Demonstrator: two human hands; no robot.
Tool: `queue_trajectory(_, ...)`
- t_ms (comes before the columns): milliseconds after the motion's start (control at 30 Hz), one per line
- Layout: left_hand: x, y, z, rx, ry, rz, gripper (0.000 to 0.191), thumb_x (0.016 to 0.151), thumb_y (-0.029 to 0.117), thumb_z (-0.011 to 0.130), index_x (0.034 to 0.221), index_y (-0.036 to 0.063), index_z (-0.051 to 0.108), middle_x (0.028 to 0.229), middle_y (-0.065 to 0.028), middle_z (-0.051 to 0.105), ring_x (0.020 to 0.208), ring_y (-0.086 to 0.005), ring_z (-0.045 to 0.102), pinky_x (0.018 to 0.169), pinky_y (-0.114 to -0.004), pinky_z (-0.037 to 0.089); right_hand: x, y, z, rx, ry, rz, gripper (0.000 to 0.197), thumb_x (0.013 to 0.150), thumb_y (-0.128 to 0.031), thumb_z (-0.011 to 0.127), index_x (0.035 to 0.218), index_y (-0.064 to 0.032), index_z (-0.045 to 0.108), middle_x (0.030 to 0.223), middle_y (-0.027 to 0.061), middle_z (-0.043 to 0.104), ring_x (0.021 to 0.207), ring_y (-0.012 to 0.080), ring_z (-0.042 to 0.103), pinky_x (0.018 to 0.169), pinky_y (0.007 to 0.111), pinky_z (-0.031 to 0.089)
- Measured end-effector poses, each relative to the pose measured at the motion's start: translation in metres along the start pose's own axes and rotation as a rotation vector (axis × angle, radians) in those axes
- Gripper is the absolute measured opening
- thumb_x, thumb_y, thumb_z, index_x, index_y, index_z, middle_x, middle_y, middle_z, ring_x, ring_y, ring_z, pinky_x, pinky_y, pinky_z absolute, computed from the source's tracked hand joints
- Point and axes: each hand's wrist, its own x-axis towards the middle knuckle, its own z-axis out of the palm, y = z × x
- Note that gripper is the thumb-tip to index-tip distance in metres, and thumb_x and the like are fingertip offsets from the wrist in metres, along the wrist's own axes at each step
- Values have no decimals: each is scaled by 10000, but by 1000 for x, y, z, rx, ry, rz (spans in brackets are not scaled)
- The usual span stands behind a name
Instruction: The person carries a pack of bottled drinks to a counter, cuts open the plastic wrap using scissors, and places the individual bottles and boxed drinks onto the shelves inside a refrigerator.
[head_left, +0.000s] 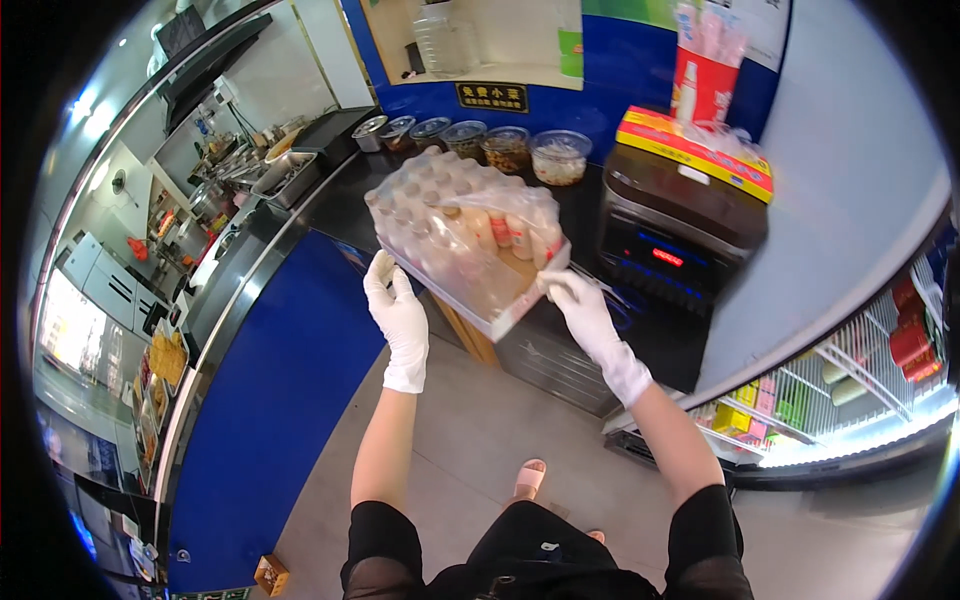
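A shrink-wrapped tray of capped bottles (427, 217) rests tilted at the black counter, its near corner jutting over the edge. The clear film is torn open on the right, where several bottles with red and white labels stand and part of the cardboard tray floor shows bare. My right hand (581, 304), in a white glove, pinches the film and tray edge at the right corner. My left hand (397, 311), also gloved, is beside the left corner with its fingers curled and apart; whether the fingertips touch the tray is unclear.
Lidded plastic tubs (561, 157) line the counter's back. To the right, a dark appliance with a lit display (667, 259) carries a yellow-red box (694, 154) and a red cup of wrapped items (703, 86). A glass-fronted fridge (840, 375) stands right; a kitchen lies beyond the left counter.
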Motion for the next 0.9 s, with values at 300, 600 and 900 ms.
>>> queue_trajectory(300, 39, -85, 14, 36, -308, 59, 393, 887, -87, 472, 1269, -5, 509, 1183, -144, 557, 1109, -257, 550, 995, -312, 410, 155, -15, 106, -86, -300, -59, 476, 798, -73, 668, 1260, -58, 555, 1243, 95, 577, 1143, 204, 530, 970, 300, 412)
queue_trajectory(600, 45, -82, 21, 59, -395, 173, 401, 877, -113, 480, 1252, 13, 550, 1166, -126, 513, 1068, -261, 528, 943, -284, 418, 164, -19, 123, -84, -438, -79, 430, 771, -82, 712, 1189, -61, 610, 1200, 86, 597, 1120, 190, 543, 967, 298, 419)
queue_trajectory(900, 51, -82, 12, 35, -449, 174, 415, 878, -104, 497, 1263, 40, 547, 1171, -124, 538, 1073, -264, 538, 953, -304, 421, 122, -46, 69, 76, -74, -99, 294, 809, -31, 698, 1091, 5, 623, 1066, 52, 659, 974, 113, 595, 892, 259, 467)
